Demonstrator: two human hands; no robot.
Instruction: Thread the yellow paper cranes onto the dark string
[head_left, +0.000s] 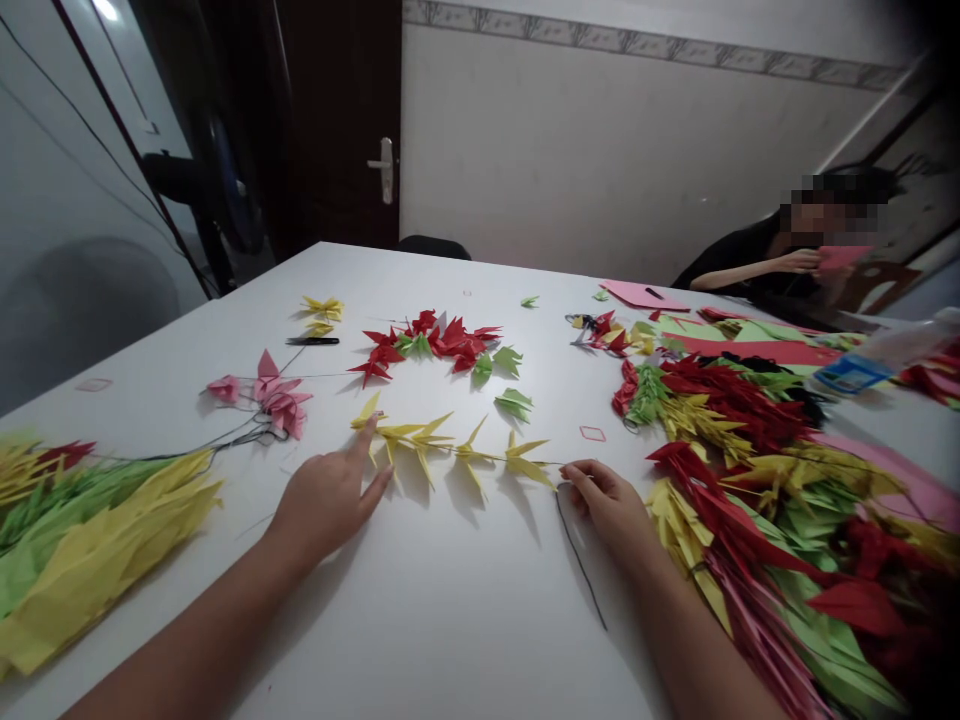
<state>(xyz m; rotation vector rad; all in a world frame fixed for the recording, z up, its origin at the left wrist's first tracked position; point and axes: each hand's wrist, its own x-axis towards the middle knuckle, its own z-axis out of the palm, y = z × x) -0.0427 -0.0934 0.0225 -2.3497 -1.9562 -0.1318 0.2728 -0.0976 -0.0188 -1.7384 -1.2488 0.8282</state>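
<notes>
Far left of the white table point(465, 640), a long bundle of yellow and green paper cranes point(97, 540) lies strung together, with a black thread point(577, 560) trailing from its end toward a pair of small scissors point(262, 433). Just above sit a few pink paper cranes point(281, 400), and farther up a slim black tool point(311, 341) and a small cluster of yellow cranes point(322, 310).

My left hand point(326, 505) lies palm down on the table, arm reaching in from the lower left. The hand is open, fingers spread, and my forefinger point(360, 435) points forward, its tip at the first of the yellow paper cranes point(450, 450). These cranes lie in a row on the tabletop between my hands, with a loose ring of red and green cranes point(431, 345) beyond them.

My right hand point(607, 505) comes in from the lower right, fingers curled. Thumb and forefinger are pinched together on the thread at the row's right end, and its tail hangs down past my palm onto the table.

Right of that, a heap of red, yellow and green cranes point(772, 530) covers the table's edge. Past it stand a plastic bottle point(862, 360) and a seated person point(750, 270) holding pink paper point(840, 258).
</notes>
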